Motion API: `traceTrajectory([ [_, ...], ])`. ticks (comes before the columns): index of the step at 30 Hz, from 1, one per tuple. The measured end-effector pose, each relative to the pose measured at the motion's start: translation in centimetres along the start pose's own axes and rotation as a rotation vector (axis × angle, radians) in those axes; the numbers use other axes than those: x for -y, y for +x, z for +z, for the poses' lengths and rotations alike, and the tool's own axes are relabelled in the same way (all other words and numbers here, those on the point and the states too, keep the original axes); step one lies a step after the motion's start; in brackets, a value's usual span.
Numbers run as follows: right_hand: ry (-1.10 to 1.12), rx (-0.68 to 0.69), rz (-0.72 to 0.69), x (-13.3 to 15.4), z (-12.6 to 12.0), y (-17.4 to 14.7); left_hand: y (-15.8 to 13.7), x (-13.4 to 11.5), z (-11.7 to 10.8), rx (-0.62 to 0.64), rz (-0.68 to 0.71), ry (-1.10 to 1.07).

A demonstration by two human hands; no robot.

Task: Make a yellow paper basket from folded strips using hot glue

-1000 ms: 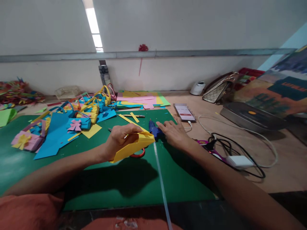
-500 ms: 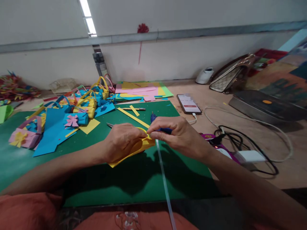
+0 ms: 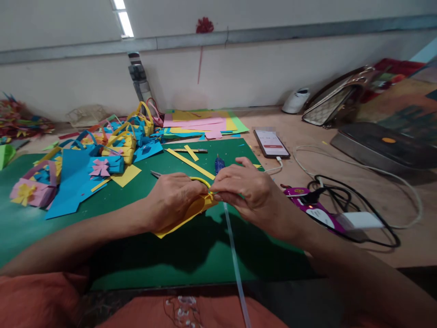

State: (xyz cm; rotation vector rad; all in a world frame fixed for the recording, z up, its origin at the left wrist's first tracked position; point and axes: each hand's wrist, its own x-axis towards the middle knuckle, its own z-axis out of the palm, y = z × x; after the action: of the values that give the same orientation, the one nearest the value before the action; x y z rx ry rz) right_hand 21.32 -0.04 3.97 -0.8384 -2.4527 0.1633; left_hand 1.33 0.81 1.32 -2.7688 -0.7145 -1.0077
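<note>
My left hand [image 3: 174, 196] is closed around a folded piece of yellow paper [image 3: 186, 218], its fingers curled over the top. A narrow curved yellow strip [image 3: 201, 181] rises along the paper's upper edge. My right hand [image 3: 246, 187] pinches the right end of the paper and strip between thumb and fingertips; its index finger is partly raised. Behind this hand shows the nose of a blue glue gun [image 3: 219, 163], the rest hidden. A long clear glue stick [image 3: 235, 259] runs from under the right hand toward my lap. Metal scissor-like tips [image 3: 156, 174] poke out beyond my left hand.
Finished paper baskets [image 3: 37, 187] and blue sheets [image 3: 73, 182] lie left on the green mat [image 3: 136, 255]. Yellow strips [image 3: 191, 163] and a cutter [image 3: 201, 151] lie ahead. Rightward are a charging phone [image 3: 271, 143], a purple power strip [image 3: 316, 212] and loose cables.
A dark blue part seen between my right fingers earlier no longer shows. The right index finger has lifted, and the pinch on the yellow paper stays. The view has shifted slightly.
</note>
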Motion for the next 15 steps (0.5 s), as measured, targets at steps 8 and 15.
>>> traceTrajectory([
  [8,-0.079,-0.016,-0.055,-0.05,0.45,-0.25,-0.02,-0.22,-0.15,0.071,-0.015,0.011],
  [15,-0.160,-0.016,-0.059,0.27,0.67,-0.47,-0.26,-0.23,-0.07,0.117,-0.021,0.018],
])
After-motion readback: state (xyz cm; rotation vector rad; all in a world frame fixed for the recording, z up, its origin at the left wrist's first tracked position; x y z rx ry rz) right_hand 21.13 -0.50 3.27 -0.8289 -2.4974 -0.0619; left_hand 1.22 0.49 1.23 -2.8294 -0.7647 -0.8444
